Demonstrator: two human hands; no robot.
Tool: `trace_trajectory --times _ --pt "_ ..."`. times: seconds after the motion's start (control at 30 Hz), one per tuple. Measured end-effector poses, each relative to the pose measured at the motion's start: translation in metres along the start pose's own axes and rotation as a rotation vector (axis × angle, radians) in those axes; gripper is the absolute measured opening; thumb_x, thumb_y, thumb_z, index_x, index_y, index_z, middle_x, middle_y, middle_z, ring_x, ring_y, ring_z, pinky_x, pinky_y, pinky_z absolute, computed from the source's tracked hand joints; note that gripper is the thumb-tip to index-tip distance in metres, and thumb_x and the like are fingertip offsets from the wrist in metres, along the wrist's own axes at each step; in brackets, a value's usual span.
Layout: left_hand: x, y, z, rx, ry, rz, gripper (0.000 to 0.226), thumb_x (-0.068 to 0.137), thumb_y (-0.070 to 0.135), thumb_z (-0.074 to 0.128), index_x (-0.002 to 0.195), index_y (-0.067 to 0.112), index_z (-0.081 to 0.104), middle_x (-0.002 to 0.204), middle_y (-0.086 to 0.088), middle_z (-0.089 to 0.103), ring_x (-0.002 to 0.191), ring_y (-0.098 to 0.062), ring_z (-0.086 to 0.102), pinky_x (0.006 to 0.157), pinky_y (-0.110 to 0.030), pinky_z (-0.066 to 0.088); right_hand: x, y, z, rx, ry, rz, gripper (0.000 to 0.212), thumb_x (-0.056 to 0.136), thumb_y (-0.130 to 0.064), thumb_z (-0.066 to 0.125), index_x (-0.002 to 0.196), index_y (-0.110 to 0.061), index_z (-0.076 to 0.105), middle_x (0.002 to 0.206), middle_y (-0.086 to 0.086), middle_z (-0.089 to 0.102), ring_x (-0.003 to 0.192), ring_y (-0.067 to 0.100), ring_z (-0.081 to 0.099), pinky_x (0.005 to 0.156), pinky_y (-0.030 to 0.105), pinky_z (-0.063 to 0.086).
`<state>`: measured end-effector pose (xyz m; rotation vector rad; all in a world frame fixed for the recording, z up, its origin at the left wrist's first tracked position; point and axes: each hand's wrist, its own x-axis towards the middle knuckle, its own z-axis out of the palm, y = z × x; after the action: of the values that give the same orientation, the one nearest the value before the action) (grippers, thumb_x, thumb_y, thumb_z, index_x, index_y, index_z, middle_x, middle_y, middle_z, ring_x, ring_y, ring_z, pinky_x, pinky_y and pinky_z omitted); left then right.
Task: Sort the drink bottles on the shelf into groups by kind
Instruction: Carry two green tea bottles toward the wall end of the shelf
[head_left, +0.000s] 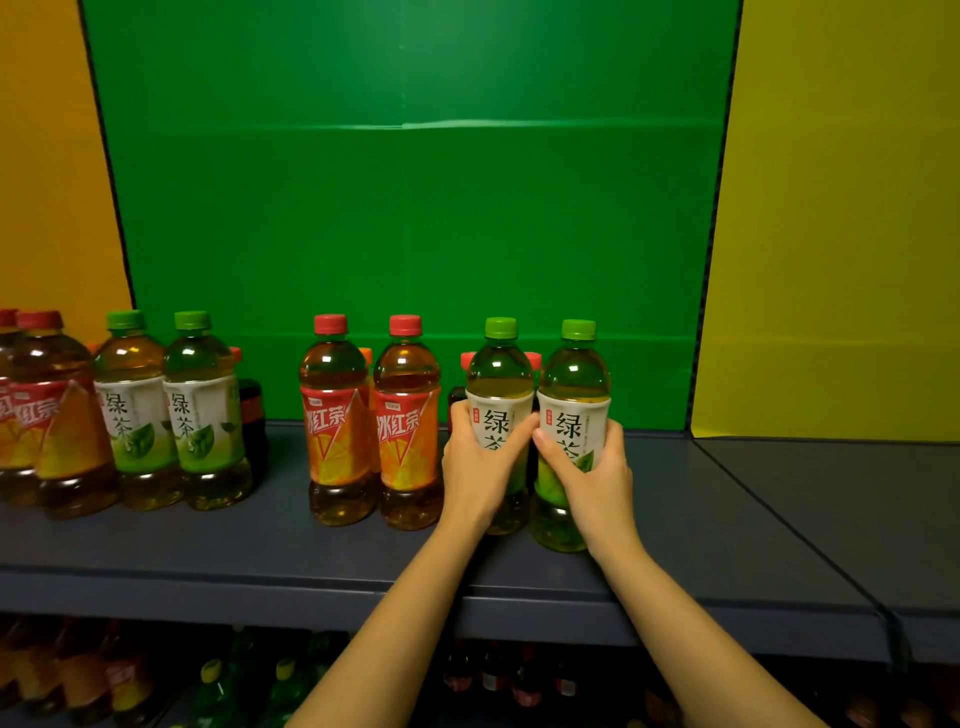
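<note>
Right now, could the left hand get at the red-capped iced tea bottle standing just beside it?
Probably, but not until it lets go: the left hand grips a green tea bottle, so its grip is taken. The red-capped iced tea bottle stands right next to it, with nothing in front.

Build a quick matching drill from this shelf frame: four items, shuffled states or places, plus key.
Column 1
1. left hand
2. right hand
3. red-cap pair
4. left green-cap pair

Column 2
A. stands free toward the left end of the shelf
B. grips the rightmost green-cap bottle
C. stands free mid-shelf, beside a held bottle
D. grips the green-cap bottle nearer the red-cap pair

Pairs: 1-D, 2-B, 3-C, 4-A
</note>
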<state>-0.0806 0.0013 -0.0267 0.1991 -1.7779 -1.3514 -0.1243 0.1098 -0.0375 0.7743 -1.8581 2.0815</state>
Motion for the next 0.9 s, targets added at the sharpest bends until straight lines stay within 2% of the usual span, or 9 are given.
trace_trajectory --times 0.17,0.27,0.33,0.47,0.57,0.63,0.77,0.9 --pt "-0.011 0.024 -0.005 -0.045 0.028 0.14 0.058 0.063 0.054 0.072 0.106 0.023 0.048 0.093 0.012 0.063 0.085 0.003 0.061 0.077 -0.026 0.052 -0.003 -0.018 -0.011 0.052 0.004 -0.045 0.034 0.074 -0.027 0.073 0.099 -0.027 0.049 0.093 -0.012 0.061 0.086 -0.002 0.058 0.06 0.006 0.046" --pt "-0.006 0.055 -0.021 -0.084 0.064 0.246 0.055 0.06 0.054 0.07 0.101 0.023 0.051 0.093 0.009 0.062 0.084 0.0 0.061 0.072 -0.02 0.051 -0.001 -0.042 -0.014 0.096 -0.024 -0.094 0.036 0.068 -0.038 0.075 0.093 -0.032 0.05 0.094 -0.01 0.063 0.089 0.006 0.062 0.068 0.017 0.05" --pt "0.001 0.075 -0.039 -0.089 0.09 0.275 0.052 0.059 0.053 0.072 0.097 0.024 0.052 0.091 0.006 0.063 0.084 -0.006 0.063 0.074 -0.026 0.054 -0.001 -0.058 -0.011 0.139 -0.066 -0.113 0.045 0.063 -0.045 0.077 0.099 -0.031 0.053 0.098 -0.006 0.065 0.093 0.011 0.064 0.077 0.029 0.052" --pt "0.007 0.1 -0.089 0.002 0.184 0.295 0.056 0.052 0.055 0.071 0.09 0.019 0.052 0.081 0.009 0.061 0.073 -0.005 0.058 0.07 -0.029 0.051 -0.005 -0.088 0.011 0.242 -0.172 -0.147 0.049 0.062 -0.042 0.078 0.103 -0.026 0.055 0.101 -0.002 0.067 0.093 0.012 0.065 0.079 0.031 0.052" --pt "0.001 0.105 -0.135 0.107 0.249 0.296 0.062 0.055 0.053 0.073 0.098 0.014 0.052 0.088 -0.002 0.062 0.082 -0.02 0.061 0.077 -0.044 0.053 -0.013 -0.101 0.042 0.299 -0.277 -0.148 0.054 0.062 -0.043 0.074 0.109 -0.024 0.055 0.104 -0.002 0.068 0.096 0.012 0.066 0.084 0.033 0.053" --pt "-0.006 0.105 -0.17 0.16 0.286 0.284 0.059 0.056 0.053 0.072 0.1 0.019 0.052 0.096 -0.008 0.063 0.091 -0.026 0.062 0.079 -0.043 0.053 -0.021 -0.107 0.068 0.342 -0.342 -0.14 0.06 0.059 -0.048 0.074 0.11 -0.024 0.055 0.105 -0.003 0.067 0.097 0.012 0.066 0.086 0.035 0.053" --pt "-0.026 0.104 -0.25 0.257 0.406 0.248 0.054 0.056 0.055 0.071 0.1 0.029 0.052 0.097 -0.002 0.064 0.092 -0.019 0.062 0.077 -0.033 0.054 -0.045 -0.117 0.13 0.435 -0.464 -0.133 0.063 0.058 -0.048 0.073 0.112 -0.023 0.054 0.103 -0.004 0.067 0.094 0.01 0.066 0.083 0.032 0.053" --pt "-0.054 0.103 -0.337 0.365 0.539 0.204 0.05 0.057 0.053 0.074 0.099 0.032 0.055 0.096 0.001 0.065 0.093 -0.018 0.063 0.084 -0.043 0.054 -0.078 -0.121 0.198 0.5 -0.599 -0.082 0.061 0.061 -0.043 0.074 0.115 -0.025 0.05 0.106 -0.005 0.066 0.098 0.011 0.064 0.085 0.034 0.053"
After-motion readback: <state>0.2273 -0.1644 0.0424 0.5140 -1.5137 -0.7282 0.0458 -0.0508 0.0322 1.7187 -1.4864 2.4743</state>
